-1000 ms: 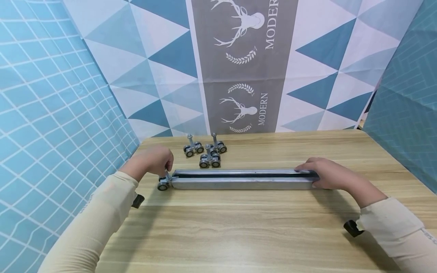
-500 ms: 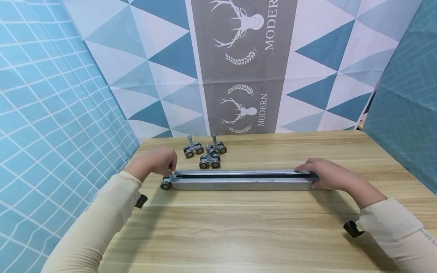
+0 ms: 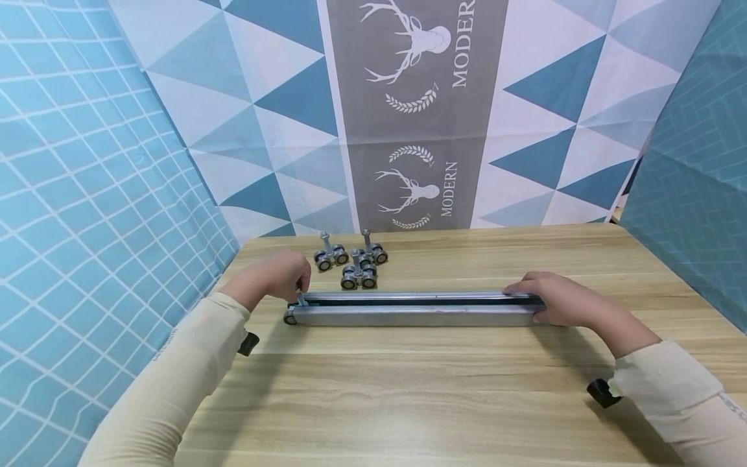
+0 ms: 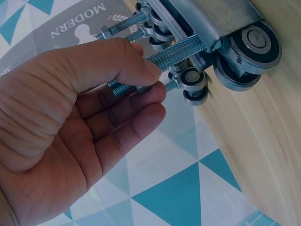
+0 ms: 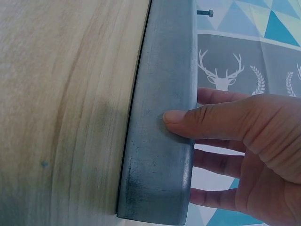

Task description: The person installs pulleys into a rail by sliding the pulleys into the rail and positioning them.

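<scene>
A grey metal track [image 3: 414, 316], slotted along its top, lies lengthwise on the table. At its left end is a roller trolley [image 4: 254, 40] with a threaded bolt [image 4: 176, 52] sticking up. My left hand [image 3: 284, 277] pinches that bolt between thumb and fingers. In the left wrist view the trolley's front wheels stand outside the track's end, while the rest goes into the channel. My right hand [image 3: 557, 297] grips the track near its right end. Its thumb [image 5: 181, 121] lies on the near side wall, and the other fingers reach over the top.
Several more roller trolleys stand behind the track on the left, among them one trolley [image 3: 358, 275] close to it and another trolley [image 3: 331, 256] farther back. A wood-grain table [image 3: 408, 389] carries everything. Patterned cloth [image 3: 280, 117] hangs behind, and blue cloth [image 3: 76, 194] on the left.
My left hand has moved to the right with the trolley, which has gone from outside the track's left end partly into it. The right hand and the track have stayed in place.
</scene>
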The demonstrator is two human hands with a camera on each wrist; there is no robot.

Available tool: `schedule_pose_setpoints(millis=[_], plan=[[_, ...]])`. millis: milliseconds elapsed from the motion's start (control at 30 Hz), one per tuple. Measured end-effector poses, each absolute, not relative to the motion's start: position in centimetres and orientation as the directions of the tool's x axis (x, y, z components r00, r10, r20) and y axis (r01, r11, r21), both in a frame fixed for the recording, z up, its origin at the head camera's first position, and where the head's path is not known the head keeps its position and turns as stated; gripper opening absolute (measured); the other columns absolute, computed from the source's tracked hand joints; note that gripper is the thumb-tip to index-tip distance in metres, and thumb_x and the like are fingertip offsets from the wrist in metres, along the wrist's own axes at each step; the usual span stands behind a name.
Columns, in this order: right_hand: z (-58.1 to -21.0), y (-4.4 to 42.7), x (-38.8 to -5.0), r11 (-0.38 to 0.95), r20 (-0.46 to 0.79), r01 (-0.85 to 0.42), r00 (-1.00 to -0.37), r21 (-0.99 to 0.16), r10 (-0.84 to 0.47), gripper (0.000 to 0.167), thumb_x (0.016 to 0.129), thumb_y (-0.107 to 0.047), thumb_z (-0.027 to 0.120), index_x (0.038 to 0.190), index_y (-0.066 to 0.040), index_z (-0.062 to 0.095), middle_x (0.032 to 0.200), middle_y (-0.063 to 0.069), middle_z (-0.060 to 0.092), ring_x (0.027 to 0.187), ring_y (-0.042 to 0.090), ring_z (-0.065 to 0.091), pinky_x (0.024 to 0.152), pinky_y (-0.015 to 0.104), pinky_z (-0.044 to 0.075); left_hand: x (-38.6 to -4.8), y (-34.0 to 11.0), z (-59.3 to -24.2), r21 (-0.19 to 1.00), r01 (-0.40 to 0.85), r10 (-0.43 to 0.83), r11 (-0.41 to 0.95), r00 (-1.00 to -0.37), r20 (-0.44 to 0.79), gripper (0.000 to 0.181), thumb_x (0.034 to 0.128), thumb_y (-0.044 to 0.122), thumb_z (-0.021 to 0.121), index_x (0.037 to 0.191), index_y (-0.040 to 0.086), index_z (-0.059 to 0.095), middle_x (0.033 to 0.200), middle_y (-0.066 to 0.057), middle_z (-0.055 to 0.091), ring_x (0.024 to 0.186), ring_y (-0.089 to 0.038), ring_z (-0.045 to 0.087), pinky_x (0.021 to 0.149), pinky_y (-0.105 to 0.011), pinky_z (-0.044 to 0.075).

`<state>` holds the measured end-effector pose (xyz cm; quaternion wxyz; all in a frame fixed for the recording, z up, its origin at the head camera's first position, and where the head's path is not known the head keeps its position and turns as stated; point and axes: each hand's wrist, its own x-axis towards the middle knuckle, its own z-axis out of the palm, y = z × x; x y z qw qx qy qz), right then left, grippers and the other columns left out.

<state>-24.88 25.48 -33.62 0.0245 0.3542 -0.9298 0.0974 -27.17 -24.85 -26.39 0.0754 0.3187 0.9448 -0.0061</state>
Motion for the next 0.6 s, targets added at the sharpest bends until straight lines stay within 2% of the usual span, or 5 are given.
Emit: schedule_pose_setpoints(millis=[33, 233, 433, 600], plan=[[-33.6, 25.5, -24.9, 0.731, 0.114, -0.663, -0.748, -0.163, -0.654, 0.06, 0.067, 0.005, 0.084, 0.123, -0.004, 0.066, 0.108, 0.013, 0.063, 0.1, 0.034, 0.061, 0.079, 0.049, 0.052, -27.2, -24.8, -26.4, 0.037, 0.605, 0.604, 0.795, -0.784, -0.148, 0.039, 0.0626, -0.015, 0.057, 0.055, 0.018, 0.039, 0.055, 0.008, 0.023, 0.054, -0.011, 0.019, 0.053, -0.029, 0.022], [-33.6, 25.5, -24.9, 0.728, 0.116, -0.666, -0.746, -0.164, -0.656, 0.06, 0.067, 0.005, 0.084, 0.124, -0.004, 0.065, 0.108, 0.013, 0.063, 0.1, 0.035, 0.061, 0.08, 0.049, 0.052, -27.5, -24.4, -26.5, 0.029, 0.61, 0.607, 0.792, -0.78, -0.151, 0.036, 0.0643, -0.016, 0.059, 0.056, 0.017, 0.046, 0.056, 0.008, 0.027, 0.054, -0.01, 0.022, 0.053, -0.029, 0.024], [-33.6, 25.6, -25.0, 0.729, 0.116, -0.664, -0.748, -0.167, -0.654, 0.06, 0.067, 0.005, 0.083, 0.124, -0.004, 0.065, 0.108, 0.012, 0.063, 0.1, 0.034, 0.061, 0.081, 0.05, 0.052, -27.8, -24.0, -26.6, 0.023, 0.615, 0.61, 0.788, -0.776, -0.163, 0.037, 0.0643, -0.015, 0.059, 0.056, 0.018, 0.044, 0.056, 0.007, 0.025, 0.054, -0.011, 0.021, 0.053, -0.029, 0.024], [-33.6, 25.5, -25.0, 0.729, 0.111, -0.663, -0.748, -0.169, -0.654, 0.06, 0.067, 0.005, 0.083, 0.124, -0.004, 0.065, 0.108, 0.012, 0.063, 0.1, 0.034, 0.061, 0.08, 0.05, 0.052, -27.9, -23.6, -26.7, 0.004, 0.609, 0.601, 0.793, -0.781, -0.17, 0.031, 0.0651, -0.013, 0.062, 0.058, 0.016, 0.055, 0.056, 0.007, 0.035, 0.055, -0.011, 0.027, 0.054, -0.029, 0.029]])
